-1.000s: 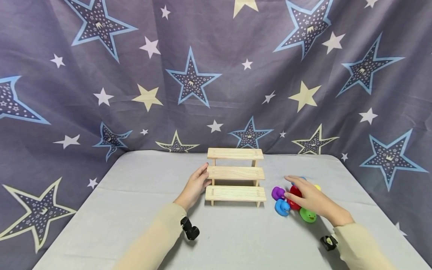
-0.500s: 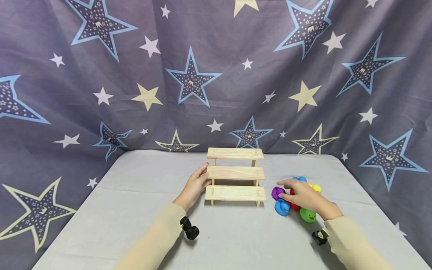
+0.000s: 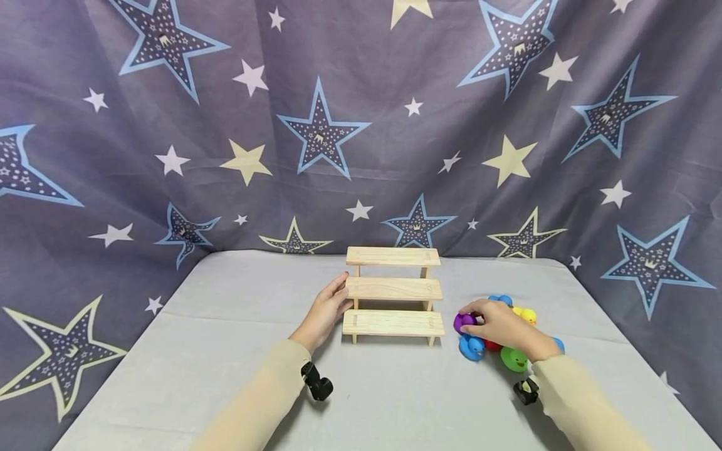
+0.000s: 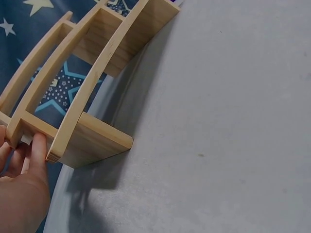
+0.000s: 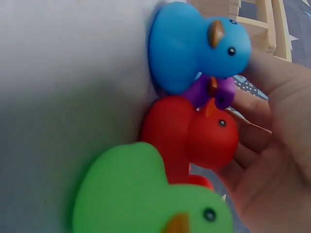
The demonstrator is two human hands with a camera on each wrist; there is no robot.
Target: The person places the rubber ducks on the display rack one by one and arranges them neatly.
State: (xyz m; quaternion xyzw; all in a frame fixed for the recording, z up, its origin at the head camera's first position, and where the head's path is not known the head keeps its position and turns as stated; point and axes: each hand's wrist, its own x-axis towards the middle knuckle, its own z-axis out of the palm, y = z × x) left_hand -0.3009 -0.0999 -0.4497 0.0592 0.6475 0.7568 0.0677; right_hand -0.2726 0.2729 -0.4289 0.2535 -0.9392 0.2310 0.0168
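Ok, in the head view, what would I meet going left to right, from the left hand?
Left hand, pale three-tier wooden stand, smooth purple toy duck, partly hidden red toy duck, rounded green toy duck, partly hidden blue toy at far right. Overlapping things, the right hand included, are left out.

Table (image 3: 395, 394), pale grey, is bearing: one three-tier wooden stand (image 3: 393, 289), standing upright near the centre; to its right, one purple rubber duck (image 3: 462, 322), sitting nearest the stand; front blue duck (image 3: 471, 347), just before it; red duck (image 5: 194, 136), sitting between front blue duck and green duck (image 3: 514, 359). Yellow duck (image 3: 528, 315) and rear blue duck (image 3: 502, 300) are sitting behind.
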